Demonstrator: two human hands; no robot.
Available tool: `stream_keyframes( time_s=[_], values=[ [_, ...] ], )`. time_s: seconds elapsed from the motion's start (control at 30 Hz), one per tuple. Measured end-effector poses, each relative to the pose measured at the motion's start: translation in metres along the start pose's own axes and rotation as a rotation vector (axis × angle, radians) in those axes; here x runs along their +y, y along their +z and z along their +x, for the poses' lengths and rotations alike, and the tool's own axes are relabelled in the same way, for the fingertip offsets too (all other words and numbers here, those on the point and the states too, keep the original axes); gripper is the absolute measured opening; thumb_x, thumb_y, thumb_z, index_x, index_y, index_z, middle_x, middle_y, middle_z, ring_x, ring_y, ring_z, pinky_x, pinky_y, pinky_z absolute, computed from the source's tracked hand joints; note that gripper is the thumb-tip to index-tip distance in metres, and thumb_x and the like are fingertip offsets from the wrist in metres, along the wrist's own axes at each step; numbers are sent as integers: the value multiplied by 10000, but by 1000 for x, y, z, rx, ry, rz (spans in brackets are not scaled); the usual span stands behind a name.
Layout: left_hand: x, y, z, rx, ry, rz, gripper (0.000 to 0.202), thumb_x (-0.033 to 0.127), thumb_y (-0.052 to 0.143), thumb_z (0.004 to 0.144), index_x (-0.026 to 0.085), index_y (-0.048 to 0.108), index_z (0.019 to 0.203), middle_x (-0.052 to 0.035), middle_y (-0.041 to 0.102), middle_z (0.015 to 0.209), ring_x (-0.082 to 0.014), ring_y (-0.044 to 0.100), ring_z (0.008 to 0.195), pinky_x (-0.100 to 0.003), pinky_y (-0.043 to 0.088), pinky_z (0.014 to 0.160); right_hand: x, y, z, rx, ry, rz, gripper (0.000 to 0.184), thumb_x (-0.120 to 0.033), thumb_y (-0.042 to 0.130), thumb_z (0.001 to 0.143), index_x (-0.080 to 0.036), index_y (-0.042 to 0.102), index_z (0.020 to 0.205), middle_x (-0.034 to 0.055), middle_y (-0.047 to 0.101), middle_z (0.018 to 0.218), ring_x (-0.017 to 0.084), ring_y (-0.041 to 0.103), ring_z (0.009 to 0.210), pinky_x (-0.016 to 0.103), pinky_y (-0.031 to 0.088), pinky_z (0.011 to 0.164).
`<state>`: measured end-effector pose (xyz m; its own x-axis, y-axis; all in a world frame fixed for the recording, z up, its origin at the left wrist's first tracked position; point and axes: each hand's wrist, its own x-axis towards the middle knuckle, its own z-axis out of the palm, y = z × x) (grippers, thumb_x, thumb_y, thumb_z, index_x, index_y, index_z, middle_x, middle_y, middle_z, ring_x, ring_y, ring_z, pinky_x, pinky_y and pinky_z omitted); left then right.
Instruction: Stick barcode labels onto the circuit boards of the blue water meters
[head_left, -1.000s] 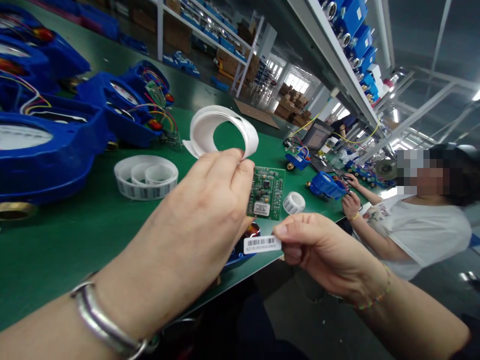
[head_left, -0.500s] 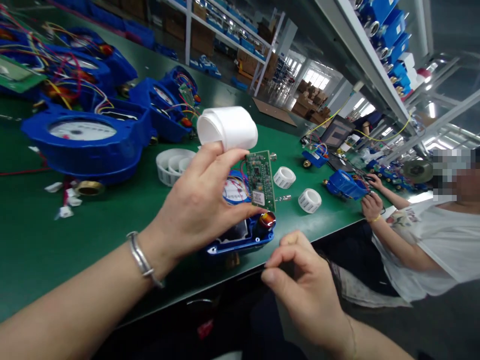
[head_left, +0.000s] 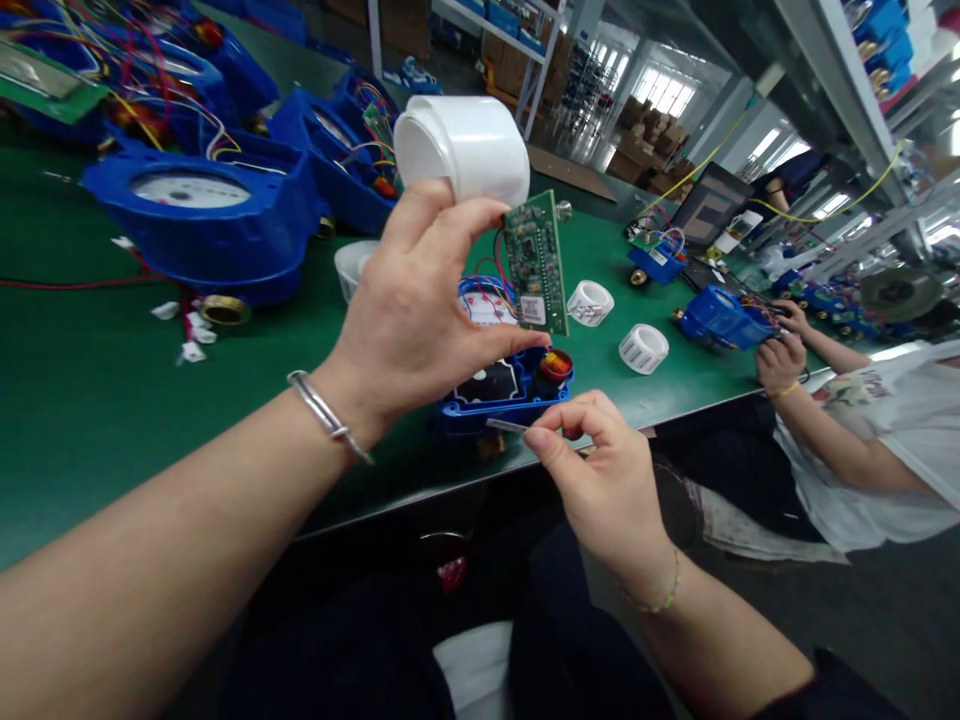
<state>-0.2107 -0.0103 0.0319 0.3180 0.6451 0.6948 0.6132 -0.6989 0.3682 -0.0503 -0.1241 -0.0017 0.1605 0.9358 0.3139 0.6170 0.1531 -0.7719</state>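
My left hand (head_left: pixel 420 290) is closed, gripping a green circuit board (head_left: pixel 531 265) by its edges between thumb and fingers. The board stands upright and has a small white label on its face. A large white roll (head_left: pixel 487 145) rests against the same hand's fingers; how it is supported is hidden. Lower down, my right hand (head_left: pixel 607 470) pinches a thin label strip (head_left: pixel 505 426) between thumb and forefinger. Just behind that strip an open blue meter housing (head_left: pixel 495 410) sits on the bench, with a dark cavity and an orange-topped cylinder (head_left: pixel 556 366).
Two label rolls (head_left: pixel 643 348) lie right of the housing on the green bench (head_left: pixel 315 420). Blue meters (head_left: pixel 202 225) with loose wires crowd the left. At right, a co-worker's hands (head_left: pixel 781 355) hold another blue meter (head_left: pixel 724 318). A laptop (head_left: pixel 709 205) stands farther back.
The view has shifted, so the bench sits higher in frame. My right hand has come closer to the housing, and a label strip now shows in its pinch. My left hand still grips the board.
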Motion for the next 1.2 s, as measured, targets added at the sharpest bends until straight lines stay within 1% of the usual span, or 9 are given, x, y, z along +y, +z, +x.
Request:
stream_keyframes(
  time_s=[0.33, 0.5, 0.57, 0.63, 0.77, 0.87, 1.0, 1.07, 1.2],
  values=[
    [-1, 1, 1, 29, 48, -23, 706, 399, 784, 765, 63, 494, 1315, -158, 521, 1339, -264, 497, 1245, -392, 462, 1012, 0, 4, 2, 39, 14, -35, 147, -303, 672, 877, -229, 685, 752, -10, 562, 727, 170, 535, 745, 335, 387, 740],
    [-4, 1, 1, 35, 56, 4, 717, 435, 777, 763, 107, 483, 1328, -140, 522, 1334, -265, 501, 1229, -419, 449, 1030, 6, 16, -3, 144, -33, -1, 133, -313, 679, 870, -216, 649, 785, 1, 588, 774, 173, 549, 765, 337, 404, 746],
    [-5, 1, 0, 34, 78, 4, 697, 424, 755, 788, 89, 477, 1333, -159, 518, 1328, -269, 499, 1227, -418, 444, 1034, 10, 25, -5, 204, -45, 31, 138, -317, 704, 848, -217, 618, 809, -1, 576, 801, 170, 550, 782, 332, 416, 751],
    [-6, 0, 0, 31, 103, 5, 668, 393, 731, 818, 61, 470, 1336, -179, 511, 1323, -269, 493, 1239, -409, 432, 1047, 13, 34, -7, 286, -21, 80, 217, -338, 743, 809, -227, 566, 869, -21, 519, 806, 159, 525, 767, 321, 427, 745],
    [-8, 0, 0, 42, 122, 8, 665, 355, 744, 810, 44, 470, 1329, -187, 509, 1305, -271, 494, 1247, -390, 425, 1061, 22, 47, -4, 410, 93, 158, 575, -417, 829, 695, -252, 438, 1084, 2, 471, 967, 168, 507, 856, 334, 457, 810],
    [-10, 0, -1, 38, 114, 10, 674, 382, 736, 810, 85, 453, 1345, -167, 508, 1320, -287, 500, 1243, -402, 433, 1062, 30, 49, -1, 338, 86, 247, 673, -438, 810, 710, -249, 418, 1222, 77, 505, 1164, 221, 539, 1037, 391, 465, 920],
    [-14, -1, 1, -3, 125, 6, 632, 385, 696, 835, 210, 406, 1369, -117, 514, 1324, -309, 524, 1228, -461, 455, 1053, 43, 43, 1, 234, 38, 385, 452, -375, 658, 874, -241, 497, 1274, 108, 566, 1243, 254, 562, 1152, 450, 448, 1008],
    [-15, -3, 4, -53, 187, 0, 603, 314, 682, 846, 208, 400, 1368, -127, 523, 1310, -308, 536, 1226, -455, 464, 1054, 49, 39, 1, 196, 52, 449, 400, -356, 607, 914, -246, 508, 1286, 111, 586, 1260, 251, 577, 1156, 453, 450, 1018],
    [-15, -11, 15, -222, 331, 69, 584, 222, 666, 851, 132, 414, 1370, -179, 519, 1310, -322, 528, 1233, -457, 464, 1059, 54, 32, 4, 178, 105, 533, 458, -360, 637, 900, -244, 492, 1319, 115, 609, 1264, 252, 601, 1144, 447, 466, 1015]
  ],
)
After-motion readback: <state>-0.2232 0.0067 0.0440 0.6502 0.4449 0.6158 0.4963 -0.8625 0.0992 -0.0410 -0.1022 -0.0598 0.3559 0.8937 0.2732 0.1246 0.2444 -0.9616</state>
